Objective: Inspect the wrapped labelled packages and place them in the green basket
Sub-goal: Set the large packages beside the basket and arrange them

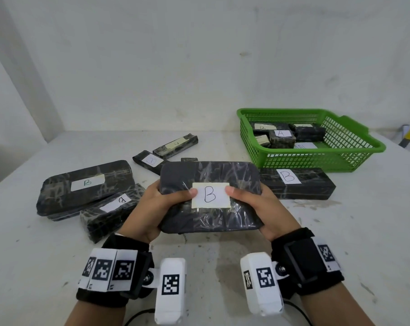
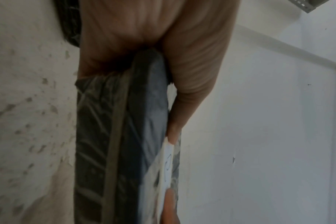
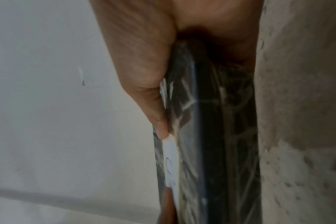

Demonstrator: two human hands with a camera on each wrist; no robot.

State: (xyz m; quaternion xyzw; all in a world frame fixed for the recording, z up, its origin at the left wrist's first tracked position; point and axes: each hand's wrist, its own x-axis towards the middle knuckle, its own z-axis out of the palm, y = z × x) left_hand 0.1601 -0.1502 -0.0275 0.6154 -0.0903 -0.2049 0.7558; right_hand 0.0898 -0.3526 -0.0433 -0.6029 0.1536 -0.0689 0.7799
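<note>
Both hands hold one wrapped package (image 1: 211, 196) above the table (image 1: 340, 231), near the person. Left hand (image 1: 152, 208) grips its left end, thumb lying on top beside the white label (image 1: 210, 195); right hand (image 1: 267, 208) grips the right end the same way, its thumb at the label's other edge. The label carries a handwritten B and faces up. In the left wrist view the package (image 2: 125, 136) is seen edge-on, with the left hand (image 2: 163, 45) curled round its end and the thumb pressed on the labelled face. The right wrist view shows the same for the right hand (image 3: 153, 53) on the package (image 3: 211, 136).

At the far right of the table stands the green basket (image 1: 354, 151). Inside it lie several dark wrapped packages close together: one labelled A (image 1: 281, 137) in the middle, one with a B label (image 1: 263, 127) behind it to the left, another (image 1: 310, 132) to the right whose label cannot be read.

Just in front of the basket a long package marked B (image 1: 300, 182) lies on the table. To the left lie a flat package marked B (image 1: 84, 187), a smaller one (image 1: 107, 212) leaning against it, and two narrow ones (image 1: 166, 151) farther back.
</note>
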